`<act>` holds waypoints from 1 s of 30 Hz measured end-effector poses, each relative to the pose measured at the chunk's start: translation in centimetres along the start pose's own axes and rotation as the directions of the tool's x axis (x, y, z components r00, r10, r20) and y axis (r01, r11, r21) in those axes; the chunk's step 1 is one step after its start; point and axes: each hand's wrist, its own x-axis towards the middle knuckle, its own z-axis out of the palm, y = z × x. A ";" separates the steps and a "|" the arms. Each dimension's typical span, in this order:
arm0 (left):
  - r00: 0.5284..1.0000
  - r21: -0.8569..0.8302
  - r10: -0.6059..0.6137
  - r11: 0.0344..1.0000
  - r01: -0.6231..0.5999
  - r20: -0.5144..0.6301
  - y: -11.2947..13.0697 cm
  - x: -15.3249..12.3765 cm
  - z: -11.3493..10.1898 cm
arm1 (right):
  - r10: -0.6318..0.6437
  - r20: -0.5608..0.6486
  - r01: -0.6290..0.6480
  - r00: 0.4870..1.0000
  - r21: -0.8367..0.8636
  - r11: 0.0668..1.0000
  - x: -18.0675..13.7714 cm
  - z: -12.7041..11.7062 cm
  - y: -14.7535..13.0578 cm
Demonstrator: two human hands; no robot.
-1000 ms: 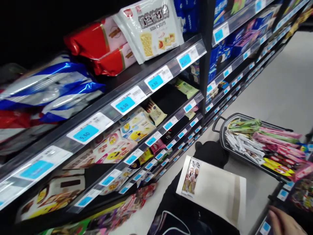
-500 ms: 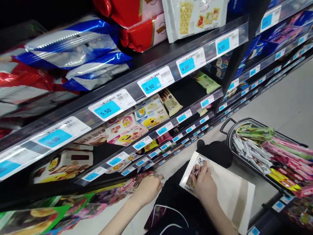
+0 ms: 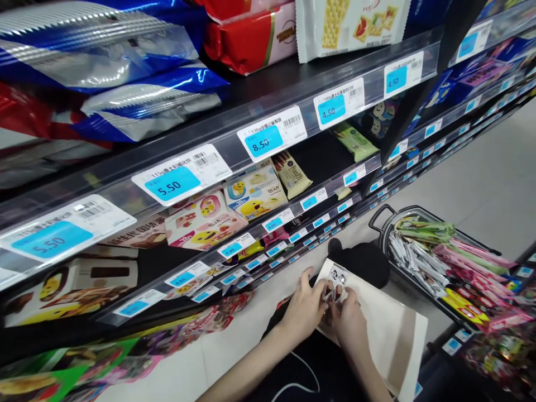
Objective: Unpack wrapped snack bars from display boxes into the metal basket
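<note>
A large cream-coloured snack bag (image 3: 387, 329) with a brown band and a small cartoon print lies tilted across my dark-clothed lap. My left hand (image 3: 304, 307) is at the bag's upper left end, its thumb and some fingers closed at a brown-and-white patch while the index finger sticks up. My right hand (image 3: 350, 318) lies over the bag, fingers bent in at the same patch. The fingertips of both hands nearly meet there. Whether that patch is print or small separate packets, I cannot tell, as the fingers partly cover it.
Shop shelves (image 3: 268, 100) with price tags and packaged snacks slope along the left. A black-rimmed basket (image 3: 383, 237) of stick-shaped packets stands on the floor (image 3: 473, 184) at right. Bright bags (image 3: 138, 346) line the lower left; wrapped sweets (image 3: 502, 357) sit at lower right.
My left hand has moved right from beside the shelf onto the bag, meeting my right hand. My right hand stays on the bag. The view has shifted slightly.
</note>
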 end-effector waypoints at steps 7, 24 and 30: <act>0.989 0.087 0.094 0.991 -0.103 0.112 -0.3 0.9 0.6 | 0.054 0.014 -0.054 0.998 0.025 0.998 -0.3 0.2 -1.6; 0.951 0.006 0.294 0.956 -0.295 -0.093 0.4 -0.8 -0.9 | -0.306 0.282 -0.102 0.909 0.863 0.494 -2.7 -7.9 4.8; 0.888 -0.532 0.460 0.753 -0.387 0.005 4.2 -1.7 -4.3 | -0.317 -0.004 0.117 0.948 0.934 0.338 -3.0 -8.9 3.2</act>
